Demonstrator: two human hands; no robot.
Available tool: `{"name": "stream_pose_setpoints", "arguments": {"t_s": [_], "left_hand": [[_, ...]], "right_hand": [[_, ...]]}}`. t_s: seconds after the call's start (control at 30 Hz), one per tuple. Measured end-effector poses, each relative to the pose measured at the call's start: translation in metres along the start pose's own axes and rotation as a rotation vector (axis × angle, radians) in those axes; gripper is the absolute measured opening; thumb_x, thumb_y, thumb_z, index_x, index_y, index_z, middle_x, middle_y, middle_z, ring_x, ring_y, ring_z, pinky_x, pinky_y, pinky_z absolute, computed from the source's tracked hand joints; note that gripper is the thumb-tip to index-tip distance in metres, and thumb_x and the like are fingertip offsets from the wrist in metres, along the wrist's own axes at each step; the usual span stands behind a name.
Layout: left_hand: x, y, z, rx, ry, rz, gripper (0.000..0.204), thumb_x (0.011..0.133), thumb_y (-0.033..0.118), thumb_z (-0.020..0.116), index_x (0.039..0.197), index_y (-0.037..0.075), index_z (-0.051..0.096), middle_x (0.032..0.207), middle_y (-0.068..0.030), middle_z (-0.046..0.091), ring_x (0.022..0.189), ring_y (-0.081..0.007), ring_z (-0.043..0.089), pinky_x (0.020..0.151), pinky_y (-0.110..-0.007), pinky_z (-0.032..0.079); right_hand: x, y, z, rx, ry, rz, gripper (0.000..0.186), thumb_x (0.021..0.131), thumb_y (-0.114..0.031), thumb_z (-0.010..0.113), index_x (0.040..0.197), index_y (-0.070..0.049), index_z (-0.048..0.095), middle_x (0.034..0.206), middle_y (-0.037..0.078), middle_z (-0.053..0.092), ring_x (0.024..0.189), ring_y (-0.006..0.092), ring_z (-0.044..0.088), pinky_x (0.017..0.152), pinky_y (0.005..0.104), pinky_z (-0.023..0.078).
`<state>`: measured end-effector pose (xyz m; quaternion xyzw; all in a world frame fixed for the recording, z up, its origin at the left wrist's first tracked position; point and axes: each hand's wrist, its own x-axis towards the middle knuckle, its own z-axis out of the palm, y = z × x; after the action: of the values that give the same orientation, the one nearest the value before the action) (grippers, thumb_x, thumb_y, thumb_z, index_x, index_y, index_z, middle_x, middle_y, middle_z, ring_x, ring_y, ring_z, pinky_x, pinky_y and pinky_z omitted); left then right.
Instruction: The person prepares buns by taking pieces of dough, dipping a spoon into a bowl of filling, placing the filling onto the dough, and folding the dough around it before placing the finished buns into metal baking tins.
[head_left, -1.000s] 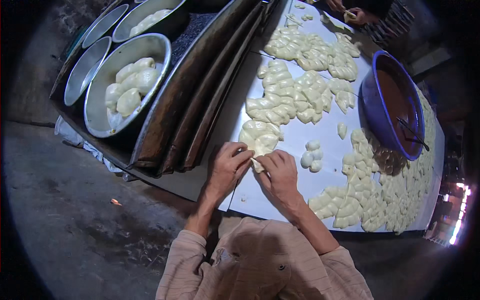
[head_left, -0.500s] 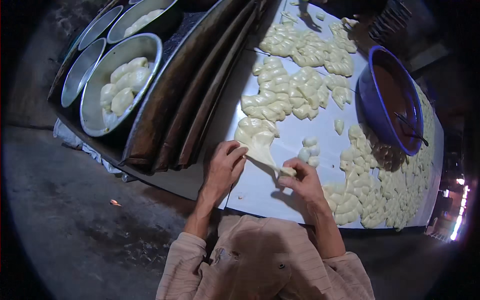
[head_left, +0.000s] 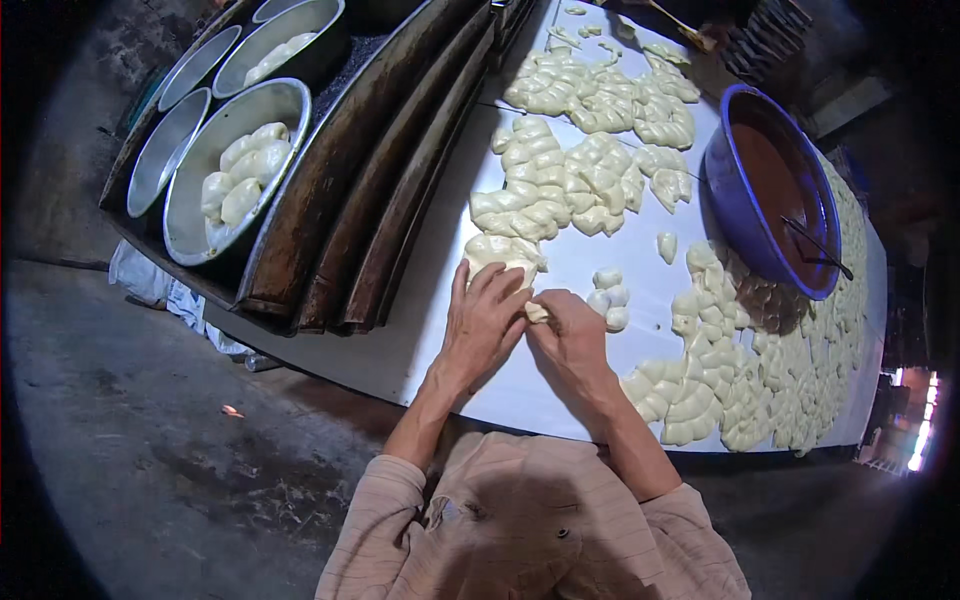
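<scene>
My left hand [head_left: 484, 318] lies flat with fingers spread over the near end of a pale, glossy dough slab [head_left: 500, 253] on the table's near left part. Right beside it, my right hand [head_left: 572, 340] is closed around a small piece of dough [head_left: 537, 313], whose end shows by the thumb. The two hands nearly touch. Whatever dough lies under the left palm is hidden. Several round dough balls [head_left: 608, 298] sit together just right of the right hand. Beyond the hands, folded dough pieces [head_left: 533, 170] lie in clusters up the table.
A purple basin [head_left: 735, 200] of brown liquid, with a dark-handled tool in it, stands at the right. More dough pieces [head_left: 710, 370] cover the right side of the white table [head_left: 420, 330]. Left are long dark wooden troughs [head_left: 350, 170] and metal pans [head_left: 180, 215], some holding dough.
My right hand has moved left, up to the left hand. The dough strip stretched between them no longer shows. My left hand has gone from pinching the dough to lying flat on it.
</scene>
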<state>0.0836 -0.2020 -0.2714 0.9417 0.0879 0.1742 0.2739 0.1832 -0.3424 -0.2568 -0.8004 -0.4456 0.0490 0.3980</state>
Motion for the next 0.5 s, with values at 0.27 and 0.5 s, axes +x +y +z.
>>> {"name": "stream_pose_setpoints", "arguments": {"t_s": [0.27,0.5], "left_hand": [[-0.006,-0.004,-0.007,-0.095,-0.006,-0.031,0.027,0.078,0.014,0.076,0.104,0.008,0.072,0.123,-0.0075,0.064,0.126,-0.0305,0.051,0.116,-0.058,0.025],[-0.011,-0.009,-0.003,-0.022,-0.002,-0.022,0.025,0.077,0.015,0.077,0.102,0.009,0.073,0.121,-0.0066,0.066,0.125,-0.0298,0.053,0.115,-0.056,0.029]], "right_hand": [[-0.002,0.011,-0.001,1.011,-0.236,0.717,0.026,0.083,-0.007,0.070,0.107,0.001,0.063,0.088,0.001,0.063,0.079,0.0108,0.061,0.068,0.0264,0.051],[0.000,0.012,0.002,0.332,-0.166,0.144,0.028,0.087,-0.014,0.071,0.110,0.001,0.066,0.096,0.017,0.067,0.085,0.0308,0.067,0.075,0.0364,0.054]]}}
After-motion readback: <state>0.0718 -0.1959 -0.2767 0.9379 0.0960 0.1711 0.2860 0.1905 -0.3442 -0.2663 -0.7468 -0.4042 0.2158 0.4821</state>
